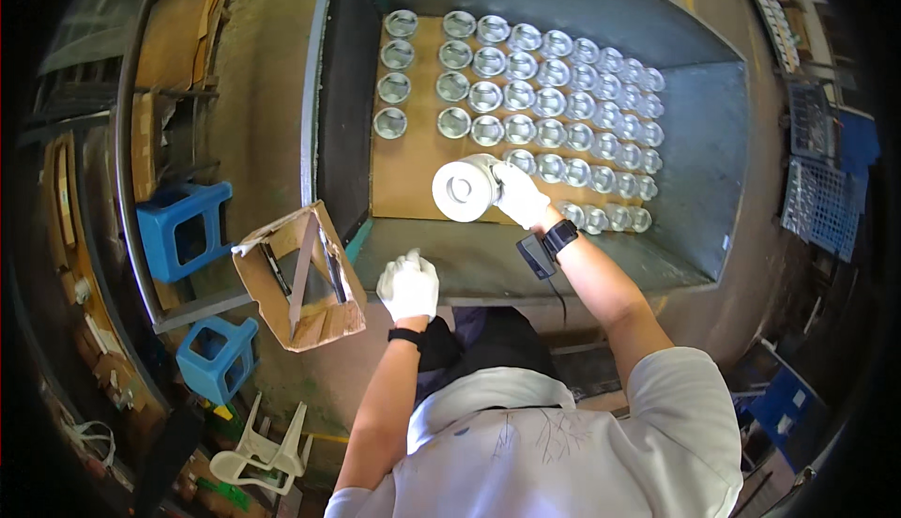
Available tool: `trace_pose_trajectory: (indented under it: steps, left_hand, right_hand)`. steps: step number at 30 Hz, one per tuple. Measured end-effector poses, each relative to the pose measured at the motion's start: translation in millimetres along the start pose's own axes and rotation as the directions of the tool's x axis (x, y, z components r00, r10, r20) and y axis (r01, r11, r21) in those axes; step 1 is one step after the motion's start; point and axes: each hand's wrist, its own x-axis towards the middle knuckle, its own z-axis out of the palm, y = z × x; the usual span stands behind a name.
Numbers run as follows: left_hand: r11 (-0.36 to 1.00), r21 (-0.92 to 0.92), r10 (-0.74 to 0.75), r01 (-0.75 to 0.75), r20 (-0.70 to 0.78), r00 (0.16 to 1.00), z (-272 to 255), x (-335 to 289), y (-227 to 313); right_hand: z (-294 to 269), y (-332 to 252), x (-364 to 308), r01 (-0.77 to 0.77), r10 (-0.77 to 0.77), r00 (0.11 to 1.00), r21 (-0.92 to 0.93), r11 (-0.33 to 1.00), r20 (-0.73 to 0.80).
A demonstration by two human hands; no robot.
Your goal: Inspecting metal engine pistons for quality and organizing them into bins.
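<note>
Piston rows leave gaps in the bin; the right hand grips another piston, while I cannot tell whether the left hand is closed.

No legible text, numbers or signs; white tag on the grey bin too small for reading

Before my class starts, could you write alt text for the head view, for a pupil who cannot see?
A white-gloved right hand holds a round metallic part over a large grey bin, where rows of similar parts stand on brown cardboard. The left hand, also gloved, is by the bin's near edge, with an open cardboard box to its left.
</note>
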Motion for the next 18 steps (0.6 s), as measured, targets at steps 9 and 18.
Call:
trace_pose_trajectory:
  steps: [9,18]
  left_hand:
    - [0.983,-0.178,0.029,0.034,0.34,0.94,6.7,-6.6,-13.2]
    - [0.105,-0.603,0.596,0.791,0.674,0.435,-142.9,1.0,50.2]
  right_hand:
    - [50.8,-13.2,-134.8,0.314,-0.365,0.931,-0.451,0.835,-0.028]
    - [92.1,-0.5,-225.0,0.385,-0.439,0.897,-0.394,0.834,-0.054]
